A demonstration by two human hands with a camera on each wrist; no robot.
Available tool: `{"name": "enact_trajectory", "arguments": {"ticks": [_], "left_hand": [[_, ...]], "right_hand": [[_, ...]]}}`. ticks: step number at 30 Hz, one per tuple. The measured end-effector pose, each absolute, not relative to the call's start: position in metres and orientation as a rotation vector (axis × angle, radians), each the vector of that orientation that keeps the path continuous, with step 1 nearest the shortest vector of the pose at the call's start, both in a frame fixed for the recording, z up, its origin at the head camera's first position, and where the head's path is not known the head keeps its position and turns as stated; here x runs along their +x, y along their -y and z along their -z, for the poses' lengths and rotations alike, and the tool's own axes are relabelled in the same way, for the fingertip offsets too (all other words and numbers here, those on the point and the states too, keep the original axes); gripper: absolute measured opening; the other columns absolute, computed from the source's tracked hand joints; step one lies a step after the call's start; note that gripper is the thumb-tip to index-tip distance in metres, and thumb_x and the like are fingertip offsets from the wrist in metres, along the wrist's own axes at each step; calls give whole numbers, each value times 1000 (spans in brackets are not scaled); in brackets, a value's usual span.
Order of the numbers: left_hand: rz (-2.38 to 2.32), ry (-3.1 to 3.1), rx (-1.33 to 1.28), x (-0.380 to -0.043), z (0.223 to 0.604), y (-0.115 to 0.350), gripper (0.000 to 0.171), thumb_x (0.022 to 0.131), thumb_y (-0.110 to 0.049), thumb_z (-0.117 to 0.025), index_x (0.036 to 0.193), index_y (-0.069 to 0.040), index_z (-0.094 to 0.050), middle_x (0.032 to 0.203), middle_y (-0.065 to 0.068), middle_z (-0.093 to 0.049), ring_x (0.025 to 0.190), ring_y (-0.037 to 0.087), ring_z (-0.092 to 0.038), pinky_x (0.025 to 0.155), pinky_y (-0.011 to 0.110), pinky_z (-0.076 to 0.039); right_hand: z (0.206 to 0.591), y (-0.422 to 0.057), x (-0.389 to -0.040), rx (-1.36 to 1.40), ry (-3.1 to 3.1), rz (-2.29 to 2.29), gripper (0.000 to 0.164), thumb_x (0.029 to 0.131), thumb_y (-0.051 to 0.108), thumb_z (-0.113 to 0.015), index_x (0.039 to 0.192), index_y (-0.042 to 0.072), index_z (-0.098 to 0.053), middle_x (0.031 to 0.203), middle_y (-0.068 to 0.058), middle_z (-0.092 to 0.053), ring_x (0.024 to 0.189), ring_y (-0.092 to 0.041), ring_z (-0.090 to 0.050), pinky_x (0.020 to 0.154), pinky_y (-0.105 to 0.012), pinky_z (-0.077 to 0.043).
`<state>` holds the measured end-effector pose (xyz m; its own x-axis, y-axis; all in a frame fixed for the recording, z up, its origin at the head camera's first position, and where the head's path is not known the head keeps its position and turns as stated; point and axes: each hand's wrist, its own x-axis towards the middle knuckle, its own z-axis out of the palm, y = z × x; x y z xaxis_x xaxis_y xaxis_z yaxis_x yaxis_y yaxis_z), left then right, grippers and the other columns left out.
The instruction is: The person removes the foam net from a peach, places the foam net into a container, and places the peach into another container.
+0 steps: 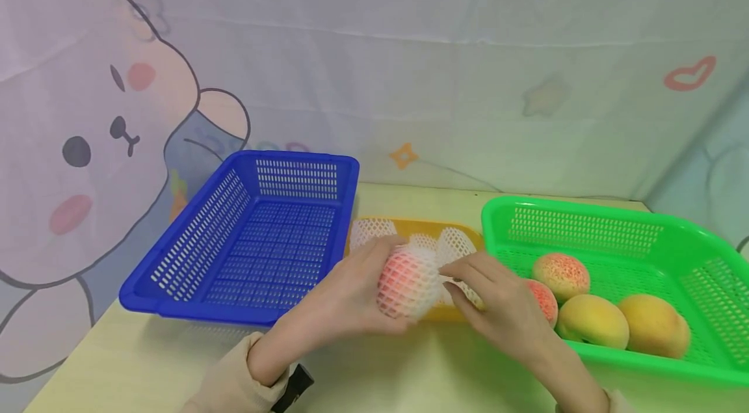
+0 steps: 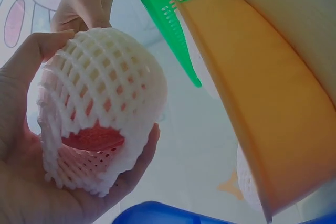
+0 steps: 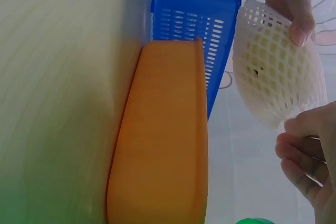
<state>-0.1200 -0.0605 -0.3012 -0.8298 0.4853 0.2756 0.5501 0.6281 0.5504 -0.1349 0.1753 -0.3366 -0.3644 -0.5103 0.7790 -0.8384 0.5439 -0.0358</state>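
Observation:
A peach in a white foam net sleeve is held up in front of the orange tray. My left hand grips it, thumb and fingers curled round its side. In the left wrist view the net's near end gapes and reddish skin shows through. My right hand pinches the sleeve's other edge between thumb and forefinger, as the right wrist view also shows. More white foam nets lie in the orange tray, partly hidden behind the hands.
At left stands a blue perforated basket with nothing seen inside. On the right, a green basket holds several bare peaches. All stand on a pale wooden table. A printed cloth hangs behind.

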Motion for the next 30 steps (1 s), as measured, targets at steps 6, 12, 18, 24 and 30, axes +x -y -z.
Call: {"name": "enact_trajectory", "arguments": {"ticks": [6,12,18,24,30], "left_hand": [[1035,2769,-868,-121,301,59,98,61,-33,-86,142,-9,-36,126,4,-57,106,16,-59,87,30,-53],[1066,2771,-863,-121,300,61,91,61,-31,-86,137,-12,-40,118,1,-60,100,13,-60,82,26,-53],[1123,2814,-889,-121,298,62,88,63,-33,-85,136,-16,-40,114,-2,-60,96,11,-60,78,21,-51],[1163,2831,-898,-122,297,63,89,64,-33,-85,138,-16,-39,114,-2,-61,95,10,-61,76,20,-51],[1190,2850,-878,-122,298,63,91,65,-36,-85,139,-15,-38,115,0,-61,96,11,-61,78,21,-51]], "right_hand": [[336,-174,-134,1132,1999,-593,31,100,28,-46,101,6,-67,93,-1,-67,86,-12,-60,74,-19,-50],[337,-172,-137,1180,1887,-598,29,101,19,-45,100,4,-69,95,0,-67,85,-12,-60,75,-15,-50],[336,-172,-137,1209,1878,-621,28,101,20,-46,100,1,-68,98,-3,-67,89,-14,-60,80,-14,-49],[336,-173,-135,1264,1942,-637,33,101,25,-44,107,0,-64,107,-8,-65,97,-18,-60,95,-11,-44],[339,-176,-134,1306,2065,-677,42,98,31,-48,123,-1,-58,119,-10,-60,108,-20,-57,102,-9,-38]]}}
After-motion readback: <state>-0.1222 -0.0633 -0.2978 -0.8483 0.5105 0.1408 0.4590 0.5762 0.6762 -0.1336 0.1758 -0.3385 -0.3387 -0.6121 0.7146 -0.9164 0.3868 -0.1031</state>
